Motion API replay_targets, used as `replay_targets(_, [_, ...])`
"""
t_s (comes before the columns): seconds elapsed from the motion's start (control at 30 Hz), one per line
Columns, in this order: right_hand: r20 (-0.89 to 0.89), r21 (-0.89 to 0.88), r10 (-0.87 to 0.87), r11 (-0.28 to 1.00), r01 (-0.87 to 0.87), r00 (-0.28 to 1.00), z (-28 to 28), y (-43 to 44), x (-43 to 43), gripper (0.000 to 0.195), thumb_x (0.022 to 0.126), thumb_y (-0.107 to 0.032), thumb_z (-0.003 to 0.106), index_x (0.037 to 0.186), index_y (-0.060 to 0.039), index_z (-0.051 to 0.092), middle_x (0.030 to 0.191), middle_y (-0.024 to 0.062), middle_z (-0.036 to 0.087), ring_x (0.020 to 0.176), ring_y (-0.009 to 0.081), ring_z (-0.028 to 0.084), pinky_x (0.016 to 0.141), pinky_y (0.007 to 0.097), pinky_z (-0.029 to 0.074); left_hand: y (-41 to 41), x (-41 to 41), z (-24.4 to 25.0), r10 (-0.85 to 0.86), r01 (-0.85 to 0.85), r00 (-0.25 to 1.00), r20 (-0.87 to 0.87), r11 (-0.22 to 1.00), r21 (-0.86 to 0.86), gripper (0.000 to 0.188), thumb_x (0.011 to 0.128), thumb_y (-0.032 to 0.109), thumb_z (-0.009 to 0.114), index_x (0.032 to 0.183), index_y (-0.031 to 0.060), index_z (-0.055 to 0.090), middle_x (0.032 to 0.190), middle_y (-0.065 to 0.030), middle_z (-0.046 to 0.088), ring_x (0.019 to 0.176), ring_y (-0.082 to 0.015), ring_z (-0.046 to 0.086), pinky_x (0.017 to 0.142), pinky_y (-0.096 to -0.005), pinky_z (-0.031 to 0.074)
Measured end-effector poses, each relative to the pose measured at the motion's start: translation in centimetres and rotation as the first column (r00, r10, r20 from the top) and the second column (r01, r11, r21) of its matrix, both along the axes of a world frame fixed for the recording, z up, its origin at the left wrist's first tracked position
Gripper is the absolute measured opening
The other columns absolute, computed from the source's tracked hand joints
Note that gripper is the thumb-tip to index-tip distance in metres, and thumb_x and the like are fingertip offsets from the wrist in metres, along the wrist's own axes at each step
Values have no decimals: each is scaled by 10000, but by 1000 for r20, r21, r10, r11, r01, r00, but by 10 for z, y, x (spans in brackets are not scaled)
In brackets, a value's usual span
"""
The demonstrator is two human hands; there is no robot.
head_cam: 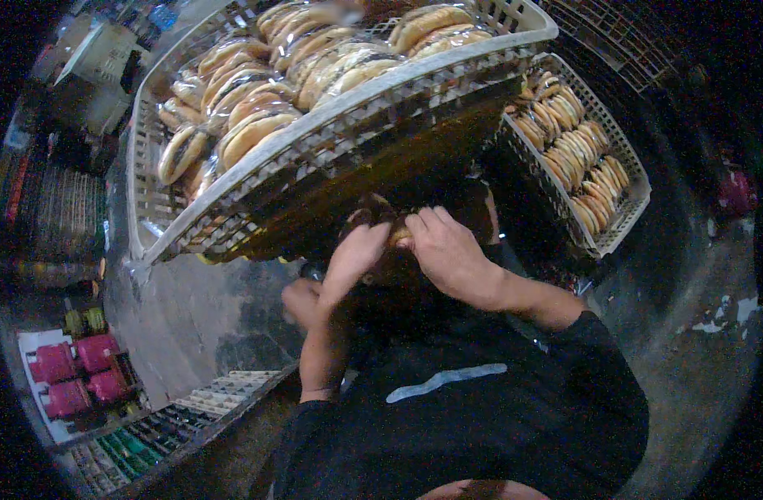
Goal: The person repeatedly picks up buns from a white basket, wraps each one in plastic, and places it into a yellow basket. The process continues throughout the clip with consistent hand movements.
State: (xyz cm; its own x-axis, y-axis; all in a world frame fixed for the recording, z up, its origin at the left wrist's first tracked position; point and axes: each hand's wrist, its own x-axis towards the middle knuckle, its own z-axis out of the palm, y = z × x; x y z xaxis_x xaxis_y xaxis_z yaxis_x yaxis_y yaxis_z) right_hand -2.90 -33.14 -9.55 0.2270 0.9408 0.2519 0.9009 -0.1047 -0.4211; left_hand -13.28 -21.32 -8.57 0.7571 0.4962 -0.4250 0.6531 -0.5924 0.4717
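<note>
Low in front of my body, my left hand (359, 250) and my right hand (447, 250) meet almost side by side. Their fingers close on a small brown item (399, 234) in the dark; what it is cannot be told. Beyond them stands a large pale plastic crate (331, 122) holding rows of round filled buns (250, 137) in clear wrapping. A second plastic crate (631, 203) of similar buns (572, 150) lies lower at the right. Beside my left forearm shows a blurred, skin-coloured shape (301, 303), perhaps another person's hand.
At the lower left are pink packages (53, 362) on a white surface and a divided rack (231, 390) with pale, dark and green parts. Grey floor (181, 312) shows beneath the large crate's left side. A wire rack (619, 37) stands at the upper right.
</note>
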Motion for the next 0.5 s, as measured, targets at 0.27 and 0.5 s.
replay_targets(0.27, [-675, 228, -153, 887, 401, 722, -18, -21, 26, 386, 847, -283, 465, 1103, 5, 444, 904, 150, 528, 873, 281, 524, 735, 352, 423, -51, 45, -32, 383, -116, 448, 808, 921, -373, 288, 838, 271, 511, 942, 14, 592, 834, -105, 617, 758, -195, 583, 721, -290, 435])
replay_targets(0.5, [-164, -602, -894, 425, 676, 417, -270, -79, 163, 789, 729, -583, 486, 1217, 18, 338, 1072, 242, 522, 993, 434, 482, 796, 469, 419, -51, 66, -23, 502, -328, 331, 799, 855, -402, 282, 834, 266, 510, 869, 4, 608, 802, -98, 616, 780, -176, 570, 762, -306, 423])
